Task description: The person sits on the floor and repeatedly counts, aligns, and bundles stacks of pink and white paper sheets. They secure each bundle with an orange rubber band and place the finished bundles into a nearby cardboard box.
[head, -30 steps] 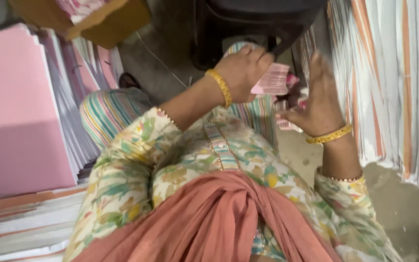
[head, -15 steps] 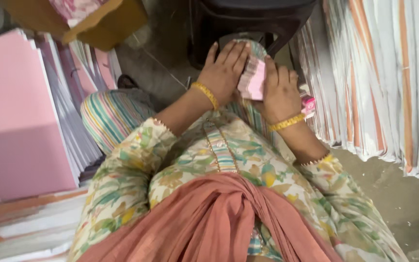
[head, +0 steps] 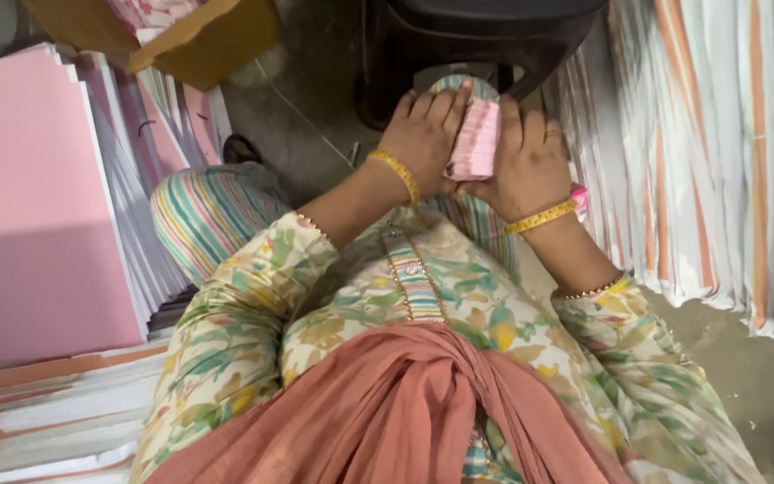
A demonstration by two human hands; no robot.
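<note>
Landmark: pink paper bundle (head: 475, 142), held over lap, just below dark stool (head: 459, 45).
- Far left of bundle: pink sheet stack (head: 33, 206), upright; cardboard box (head: 181, 36) above it.
- Left of bundle: left hand (head: 423, 134), fingers together, flat against bundle's side.
- Right of bundle: right hand (head: 530, 166), fingers curled, clamped on other side.
- Far right: striped sheet stacks (head: 718, 152).
- Risk, judged: bundle squeezed only at sides; uneven pressure could let leaves fan, slip to floor.

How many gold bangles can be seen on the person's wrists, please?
2: one gold bangle on the left wrist, one on the right, both hands pressed around a pink paper stack. Others may be hidden.
</note>
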